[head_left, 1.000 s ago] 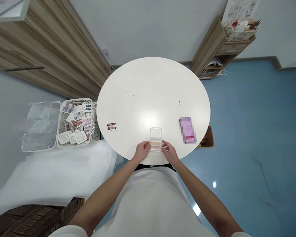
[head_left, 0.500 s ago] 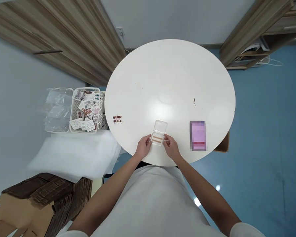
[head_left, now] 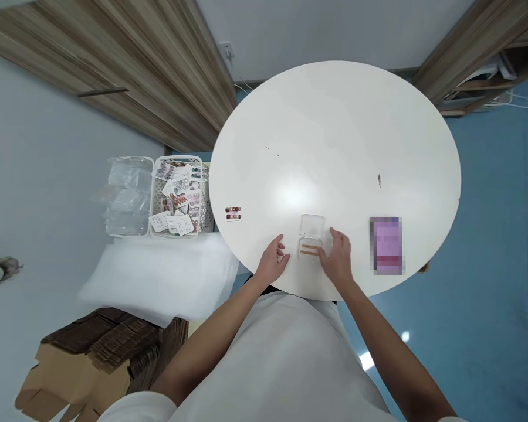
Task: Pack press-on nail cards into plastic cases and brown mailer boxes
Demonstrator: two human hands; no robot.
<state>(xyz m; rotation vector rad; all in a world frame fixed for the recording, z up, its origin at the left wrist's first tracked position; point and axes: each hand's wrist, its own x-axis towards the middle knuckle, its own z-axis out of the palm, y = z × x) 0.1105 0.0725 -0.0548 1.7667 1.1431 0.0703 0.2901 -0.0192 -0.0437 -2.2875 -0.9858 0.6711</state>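
Clear plastic case (head_left: 312, 233) lies open at the table's (head_left: 334, 129) near side, between two hands.
Head view: left hand (head_left: 271, 261) empty, loosely spread; right hand (head_left: 338, 259), fingers parted, over the case's right edge. A light touch likely suits the slim orange strips (head_left: 308, 249); that hand hides their right ends, its contact unclear.

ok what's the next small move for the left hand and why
Probably reach for the small card: the left hand looks empty and is on that side, while the clear box lies open with two orange strips inside.
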